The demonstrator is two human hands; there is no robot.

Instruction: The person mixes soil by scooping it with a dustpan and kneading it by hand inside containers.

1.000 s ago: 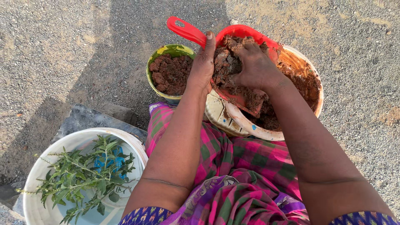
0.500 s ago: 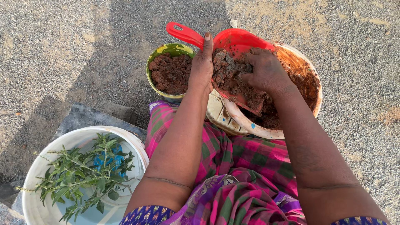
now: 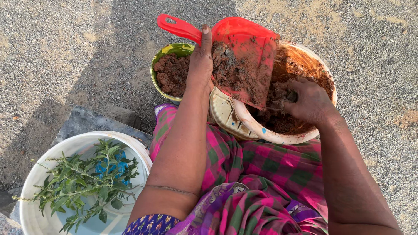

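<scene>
Left hand (image 3: 200,65) grips red dustpan (image 3: 244,48); right hand (image 3: 307,102) clutches mud (image 3: 278,119).

A bright red plastic dustpan (image 3: 244,52) carries dark brown, reddish clumped soil (image 3: 233,72). The round white plastic bucket (image 3: 261,130) beneath is smeared orange-brown inside. A small round yellow-green tub (image 3: 167,50) holds the same brown soil. Pink, green and purple checked cloth (image 3: 261,174) covers the lap. A large white pail (image 3: 39,174) contains green leafy sprigs (image 3: 82,180) over pale blue. Grey gravel ground (image 3: 65,43).
</scene>
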